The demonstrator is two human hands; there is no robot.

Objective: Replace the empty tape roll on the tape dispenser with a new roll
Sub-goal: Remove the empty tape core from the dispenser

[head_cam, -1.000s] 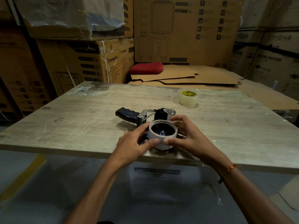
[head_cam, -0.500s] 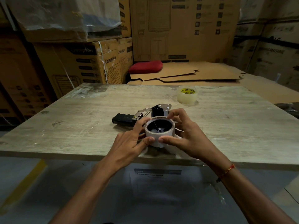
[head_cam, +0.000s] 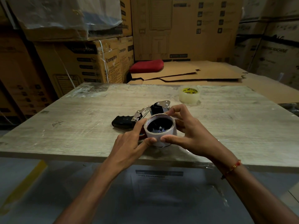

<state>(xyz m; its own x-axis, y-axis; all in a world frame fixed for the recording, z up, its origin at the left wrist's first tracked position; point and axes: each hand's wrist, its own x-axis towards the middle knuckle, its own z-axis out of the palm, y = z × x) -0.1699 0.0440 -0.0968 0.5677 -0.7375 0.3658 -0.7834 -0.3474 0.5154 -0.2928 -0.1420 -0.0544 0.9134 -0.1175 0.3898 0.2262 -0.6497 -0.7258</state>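
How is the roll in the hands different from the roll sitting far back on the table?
The empty roll is a bare whitish cardboard ring; the new roll is thick with clear tape. The empty roll sits on the dispenser, gripped by both hands; the new roll lies alone, untouched. Both are round with open middles.

Warehouse storeroom: stacked cartons (head_cam: 84, 62), flattened cardboard (head_cam: 194, 73).
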